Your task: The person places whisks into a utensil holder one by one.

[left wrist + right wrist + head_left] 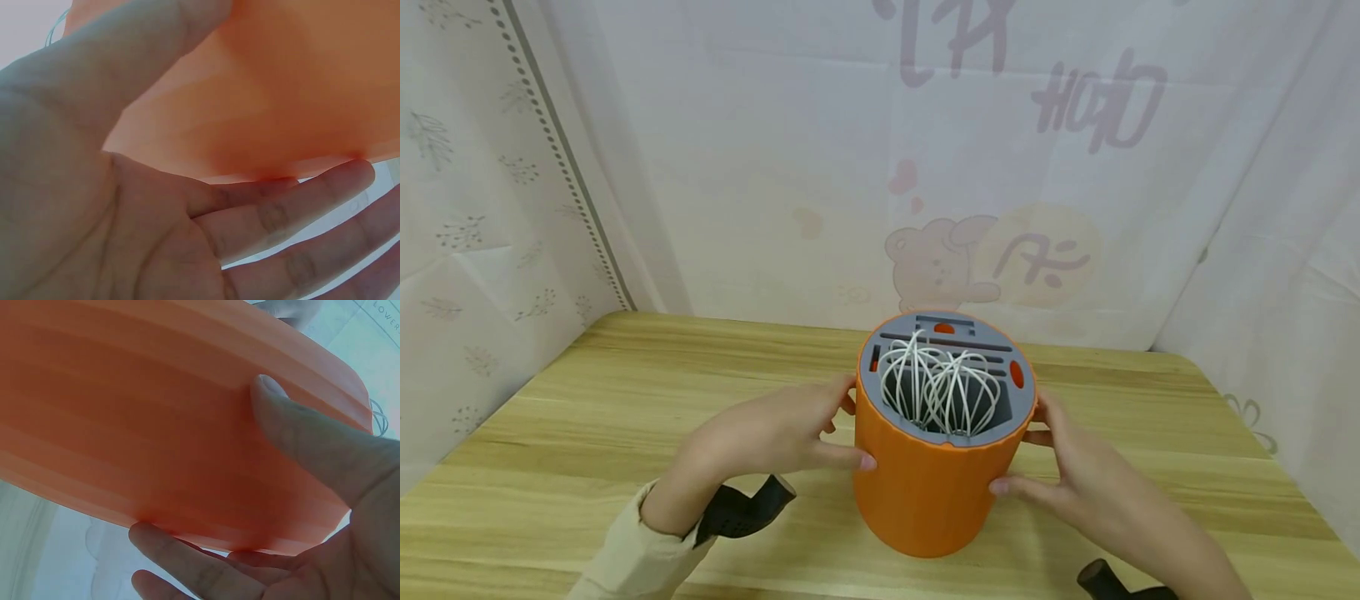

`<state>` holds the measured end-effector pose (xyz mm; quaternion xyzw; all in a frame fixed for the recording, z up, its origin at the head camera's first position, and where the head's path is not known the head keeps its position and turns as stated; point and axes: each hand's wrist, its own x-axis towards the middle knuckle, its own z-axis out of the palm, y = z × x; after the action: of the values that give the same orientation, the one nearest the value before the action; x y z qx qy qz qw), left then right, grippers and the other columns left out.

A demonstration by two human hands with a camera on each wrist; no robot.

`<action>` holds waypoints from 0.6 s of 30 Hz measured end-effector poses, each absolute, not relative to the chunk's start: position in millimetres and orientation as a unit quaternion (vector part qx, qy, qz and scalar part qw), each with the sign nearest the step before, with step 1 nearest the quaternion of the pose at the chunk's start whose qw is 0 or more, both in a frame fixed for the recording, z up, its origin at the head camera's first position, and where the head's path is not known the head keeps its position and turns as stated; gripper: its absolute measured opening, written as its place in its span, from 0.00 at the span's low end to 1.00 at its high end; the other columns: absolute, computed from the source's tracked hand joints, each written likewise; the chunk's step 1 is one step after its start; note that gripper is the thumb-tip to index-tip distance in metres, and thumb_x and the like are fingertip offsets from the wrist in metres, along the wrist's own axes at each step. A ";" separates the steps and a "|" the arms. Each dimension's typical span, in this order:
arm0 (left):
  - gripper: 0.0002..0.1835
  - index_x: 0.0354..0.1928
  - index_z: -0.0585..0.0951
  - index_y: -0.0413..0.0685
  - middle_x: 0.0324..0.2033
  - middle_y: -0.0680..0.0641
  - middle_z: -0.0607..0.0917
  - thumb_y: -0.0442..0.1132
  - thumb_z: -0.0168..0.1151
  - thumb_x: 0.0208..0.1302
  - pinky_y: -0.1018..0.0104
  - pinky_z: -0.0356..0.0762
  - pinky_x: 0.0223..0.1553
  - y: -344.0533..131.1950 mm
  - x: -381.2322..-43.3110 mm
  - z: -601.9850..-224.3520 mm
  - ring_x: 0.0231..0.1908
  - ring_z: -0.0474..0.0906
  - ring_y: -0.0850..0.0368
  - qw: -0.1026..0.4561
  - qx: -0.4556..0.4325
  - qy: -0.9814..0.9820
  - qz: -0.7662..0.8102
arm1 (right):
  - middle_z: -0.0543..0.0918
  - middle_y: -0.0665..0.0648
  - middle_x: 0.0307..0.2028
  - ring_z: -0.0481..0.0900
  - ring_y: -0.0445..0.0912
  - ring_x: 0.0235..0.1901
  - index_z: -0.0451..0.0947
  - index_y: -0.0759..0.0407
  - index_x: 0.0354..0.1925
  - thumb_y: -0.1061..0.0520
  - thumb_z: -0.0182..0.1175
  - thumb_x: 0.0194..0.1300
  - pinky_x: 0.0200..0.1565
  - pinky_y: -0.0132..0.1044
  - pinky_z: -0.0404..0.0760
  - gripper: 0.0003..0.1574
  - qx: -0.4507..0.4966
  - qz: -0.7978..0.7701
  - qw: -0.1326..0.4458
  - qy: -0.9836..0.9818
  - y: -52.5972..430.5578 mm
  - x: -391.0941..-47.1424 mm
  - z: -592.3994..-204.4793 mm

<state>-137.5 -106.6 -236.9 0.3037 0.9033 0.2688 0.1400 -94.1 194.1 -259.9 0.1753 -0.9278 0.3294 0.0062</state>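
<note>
An orange utensil holder [917, 504], round with a grey slotted top [1003, 429], stands between my two hands. A pair of wire whisks, one to the left [913, 379] and the other [964, 396] beside it, poke up from its wide front opening; their lower ends are hidden inside. My left hand [797, 427] grips the left side, thumb on the front and fingers round toward the back. On the opposite side my right hand [1063, 467] holds it likewise. Both wrist views show thumb and fingertips against the ribbed orange wall [137, 412].
The holder is over a wooden table [662, 375] with light grain. Behind it hangs a pale printed curtain [775, 167] with a bear picture, and more cloth [467, 208] closes off the left and right sides. Other slots in the grey top show no utensils.
</note>
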 end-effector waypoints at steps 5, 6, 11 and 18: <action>0.41 0.66 0.59 0.53 0.50 0.52 0.78 0.58 0.65 0.54 0.59 0.78 0.46 -105.8 -139.3 -237.2 0.43 0.79 0.52 0.138 0.296 0.905 0.271 | 0.71 0.56 0.60 0.77 0.54 0.53 0.47 0.47 0.69 0.35 0.65 0.49 0.51 0.56 0.76 0.58 0.170 0.330 0.010 -0.928 195.0 -95.7 -261.4; 0.41 0.66 0.60 0.53 0.50 0.52 0.78 0.57 0.65 0.54 0.59 0.78 0.46 -105.4 -139.8 -237.4 0.44 0.79 0.52 0.137 0.296 0.905 0.274 | 0.71 0.56 0.60 0.77 0.54 0.54 0.47 0.47 0.69 0.35 0.65 0.49 0.51 0.56 0.76 0.58 0.169 0.330 0.010 -0.929 195.1 -96.1 -261.3; 0.38 0.63 0.63 0.52 0.50 0.53 0.78 0.56 0.66 0.54 0.59 0.78 0.48 -102.7 -142.2 -238.6 0.47 0.78 0.53 0.129 0.287 0.906 0.282 | 0.71 0.56 0.60 0.78 0.54 0.53 0.46 0.45 0.70 0.36 0.64 0.51 0.52 0.56 0.75 0.57 0.172 0.337 0.017 -0.925 194.9 -98.6 -261.1; 0.35 0.61 0.67 0.51 0.50 0.53 0.79 0.56 0.66 0.54 0.60 0.78 0.46 -99.1 -146.4 -240.8 0.46 0.79 0.53 0.122 0.253 0.918 0.281 | 0.70 0.59 0.60 0.77 0.55 0.54 0.45 0.47 0.71 0.38 0.63 0.55 0.52 0.57 0.75 0.55 0.161 0.347 0.017 -0.924 193.9 -104.6 -262.9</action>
<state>-146.4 -99.1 -240.8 0.2527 0.9177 0.2811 0.1218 -104.6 193.9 -262.9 0.1606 -0.9239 0.3470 0.0172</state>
